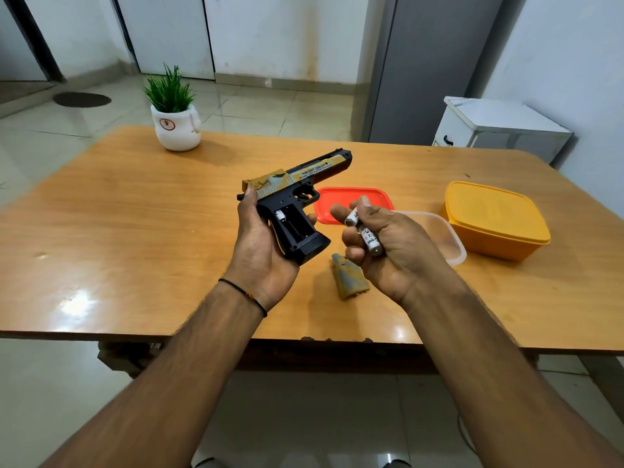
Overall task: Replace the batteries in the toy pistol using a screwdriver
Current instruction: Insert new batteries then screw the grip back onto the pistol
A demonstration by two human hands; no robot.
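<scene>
A white ceramic pot (176,130) of spiky green artificial grass stands at the far left of the glossy, orange-brown wooden tabletop (135,214). Nearer the middle, the left hand (260,244), a thin dark thread (243,292) round its wrist, grips the toy pistol (297,194) by its black plastic handle above the tabletop, with the tan and black slide pointing away to the right. The rectangular battery compartment (292,228) in the handle lies open. Just right of it, the tan, mottled compartment cover (347,280) rests flat on the wood. Beyond lies a smooth red plastic lid (351,201) with rounded corners. The right hand (388,244) is curled round two white cylindrical batteries (368,236) with metal ends. Behind it sits a clear plastic tub (445,238), then a lidded, rounded yellow plastic box (493,221).
</scene>
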